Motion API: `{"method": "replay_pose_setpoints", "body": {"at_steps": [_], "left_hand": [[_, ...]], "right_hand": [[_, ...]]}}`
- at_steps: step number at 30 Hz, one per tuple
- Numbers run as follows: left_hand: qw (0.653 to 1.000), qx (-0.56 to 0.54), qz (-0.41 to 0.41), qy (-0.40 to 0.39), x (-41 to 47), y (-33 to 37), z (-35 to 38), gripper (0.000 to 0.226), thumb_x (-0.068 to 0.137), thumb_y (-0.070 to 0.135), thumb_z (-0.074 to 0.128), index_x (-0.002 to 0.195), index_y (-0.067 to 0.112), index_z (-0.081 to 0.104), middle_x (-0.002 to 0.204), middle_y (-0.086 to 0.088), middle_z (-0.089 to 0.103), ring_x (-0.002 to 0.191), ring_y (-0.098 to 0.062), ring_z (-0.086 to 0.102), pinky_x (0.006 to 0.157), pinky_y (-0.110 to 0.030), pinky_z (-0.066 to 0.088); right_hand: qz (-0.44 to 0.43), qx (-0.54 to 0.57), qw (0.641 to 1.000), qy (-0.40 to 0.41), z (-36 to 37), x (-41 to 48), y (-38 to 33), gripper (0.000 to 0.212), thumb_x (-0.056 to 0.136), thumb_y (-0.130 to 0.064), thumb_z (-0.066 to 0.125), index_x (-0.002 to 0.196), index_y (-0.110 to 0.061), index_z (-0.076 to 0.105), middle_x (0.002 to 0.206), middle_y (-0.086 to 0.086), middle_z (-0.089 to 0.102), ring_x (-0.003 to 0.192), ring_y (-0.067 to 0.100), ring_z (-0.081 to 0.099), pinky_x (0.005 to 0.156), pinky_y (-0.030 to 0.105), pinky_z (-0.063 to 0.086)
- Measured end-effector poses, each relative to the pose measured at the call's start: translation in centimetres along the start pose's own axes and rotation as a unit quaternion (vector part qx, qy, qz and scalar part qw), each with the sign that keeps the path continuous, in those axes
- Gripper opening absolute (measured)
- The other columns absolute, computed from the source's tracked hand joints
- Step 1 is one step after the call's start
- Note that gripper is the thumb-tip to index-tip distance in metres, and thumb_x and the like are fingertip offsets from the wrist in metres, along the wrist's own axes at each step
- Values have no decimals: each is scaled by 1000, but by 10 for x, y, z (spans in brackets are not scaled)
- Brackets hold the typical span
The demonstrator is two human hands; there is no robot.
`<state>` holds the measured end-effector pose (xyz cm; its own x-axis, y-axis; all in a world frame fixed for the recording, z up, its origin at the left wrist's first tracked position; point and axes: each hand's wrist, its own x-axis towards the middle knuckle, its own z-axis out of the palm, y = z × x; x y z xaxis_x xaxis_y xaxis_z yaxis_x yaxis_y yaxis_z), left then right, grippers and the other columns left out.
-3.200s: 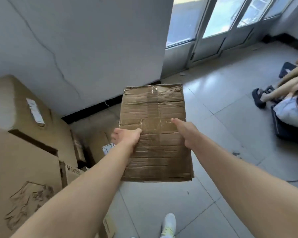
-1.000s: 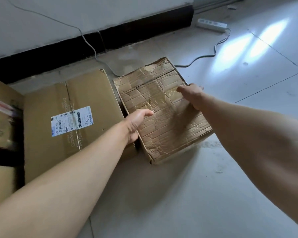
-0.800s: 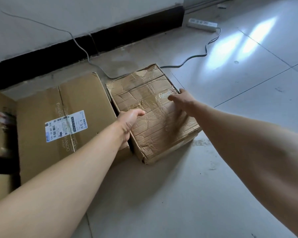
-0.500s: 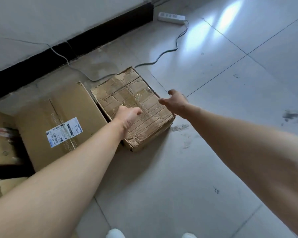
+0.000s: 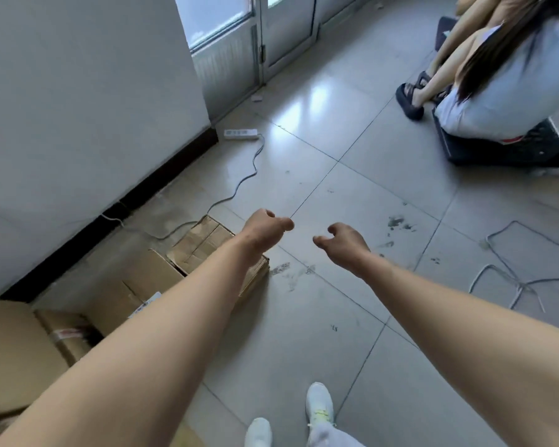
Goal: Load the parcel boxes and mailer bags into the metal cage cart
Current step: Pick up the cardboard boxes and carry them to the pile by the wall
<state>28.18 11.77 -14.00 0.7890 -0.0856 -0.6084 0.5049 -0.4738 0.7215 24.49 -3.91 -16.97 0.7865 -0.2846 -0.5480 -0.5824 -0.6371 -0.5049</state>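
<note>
Two hands are out in front, both empty. The left hand [image 5: 265, 228] hangs over the floor [image 5: 304, 324] at the far corner of the taped box [image 5: 204, 241]. Its fingers are loosely curled and grip nothing. The right hand [image 5: 342, 242] is beside it with a clear gap between them, thumb and fingers loosely bent, also gripping nothing. Neither hand touches a parcel.

The taped box lies flat on the floor near the wall, with its near part hidden by the left forearm. A big box [image 5: 133, 285] sits against its left side. More cartons [image 5: 17, 346] fill the lower left corner. The cart is not in view, and I see no mailer bags.

Step, as I judge it: between carries, with nothing in hand and parcels left on the floor. How full the cart is cannot be told.

The next move calls for picking one parcel, setting a hand on each of two opposite edges, lifting it level and turning toward the cart.

Hazards:
- The cable [image 5: 252, 169] from the power strip [image 5: 241, 134] runs right up to the taped box.
- A loose wire [image 5: 510, 282] lies on the floor to the right.
- A seated person [image 5: 497, 91] is at the far right, so the walking line needs care.
</note>
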Motion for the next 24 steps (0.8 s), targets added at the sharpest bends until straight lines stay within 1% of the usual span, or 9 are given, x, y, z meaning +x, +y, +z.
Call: {"method": "replay_pose_setpoints", "body": {"at_steps": [4,8,11,13,16,18,20,22,24], "left_hand": [[993,73,55,-70,-67,47,18,32,86,23,63,110,1,58,91,-6,55,80,-18,49,60,-25,35],[973,141,113,-145,-126,66,43,25,86,24,62,101,4,56,79,-3,48,65,-12,42,55,-25,32],[949,190,145,-207,-166,65,73,22,87,22,61,78,4,51,66,-1,36,58,-13,33,51,-25,24],[930,219,154,-252,-186,61,95,19,87,22,61,81,7,51,69,-2,39,63,-15,35,55,-24,25],[900,239,160,-329,-213,44,139,17,87,23,62,93,10,51,89,-9,46,82,-20,41,63,-28,28],[882,262,161,-357,-232,30,168,18,87,24,63,95,12,53,93,-10,47,87,-20,42,67,-28,30],[862,287,161,-385,-255,12,200,17,87,24,63,95,12,54,93,-10,48,87,-20,43,64,-27,30],[845,312,158,-405,-279,-8,232,21,86,25,64,99,9,60,96,-11,52,89,-22,48,73,-29,35],[828,340,152,-419,-303,-29,258,33,88,27,63,111,3,62,104,-12,57,102,-26,55,83,-31,36]], "right_hand": [[35,57,997,40,-43,-82,13,59,92,-42,56,140,-11,43,144,7,46,132,26,43,109,43,34],[83,132,982,103,-67,-160,44,60,92,-41,57,140,-8,43,144,8,46,129,25,46,106,37,38],[139,177,964,144,-74,-223,84,59,93,-40,57,139,-6,43,142,10,47,128,26,47,101,33,38],[179,196,950,161,-73,-260,112,57,93,-40,57,136,-3,45,139,12,49,125,28,48,99,34,38],[250,222,922,194,-66,-316,161,47,93,-38,57,120,1,55,122,16,57,111,31,54,91,35,42],[291,253,898,212,-56,-349,191,31,92,-38,58,94,-7,56,95,11,56,87,25,53,73,31,38],[328,282,872,231,-42,-383,222,32,92,-38,58,75,-15,43,78,5,44,71,20,42,60,31,28],[357,308,848,242,-28,-416,253,32,91,-37,59,76,-11,47,80,8,49,75,20,43,60,30,29],[385,334,824,247,-13,-447,280,37,92,-35,59,96,1,57,103,18,62,85,23,52,69,32,39]]}}
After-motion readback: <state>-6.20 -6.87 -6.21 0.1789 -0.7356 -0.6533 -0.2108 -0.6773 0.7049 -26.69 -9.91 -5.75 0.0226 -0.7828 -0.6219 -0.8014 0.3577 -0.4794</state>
